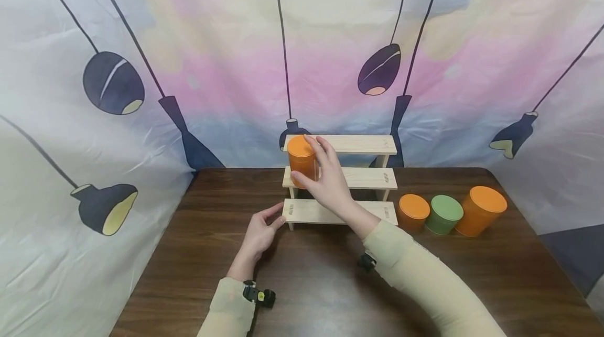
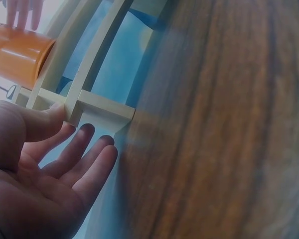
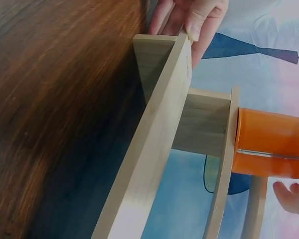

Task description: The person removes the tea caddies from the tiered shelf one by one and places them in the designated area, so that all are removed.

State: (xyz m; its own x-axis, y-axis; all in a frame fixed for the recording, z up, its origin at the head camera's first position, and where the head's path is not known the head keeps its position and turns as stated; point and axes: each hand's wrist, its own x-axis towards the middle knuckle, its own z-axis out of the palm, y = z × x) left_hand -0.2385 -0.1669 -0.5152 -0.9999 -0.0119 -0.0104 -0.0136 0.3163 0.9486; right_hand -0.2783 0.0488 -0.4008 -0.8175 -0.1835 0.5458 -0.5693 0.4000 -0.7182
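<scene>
A three-step pale wooden rack [image 1: 311,214] stands on the dark table. On the left of its middle step an orange canister [image 1: 299,161] stands upright. My right hand [image 1: 330,180] is at the canister's right side, thumb and fingers spread. In the right wrist view its fingertips [image 3: 285,195] appear just apart from the orange canister [image 3: 271,142]; whether any finger touches it on the far side is hidden. My left hand [image 1: 258,231] pinches the left end of the lowest step. In the left wrist view the thumb [image 2: 47,122] lies on that end, other fingers loosely bent.
Right of the rack stand a small orange canister [image 1: 414,212], a green canister [image 1: 443,215] and a taller orange canister [image 1: 480,211], in a row on the table [image 1: 325,284]. Behind hangs a cloth backdrop [image 1: 226,64] printed with lamps.
</scene>
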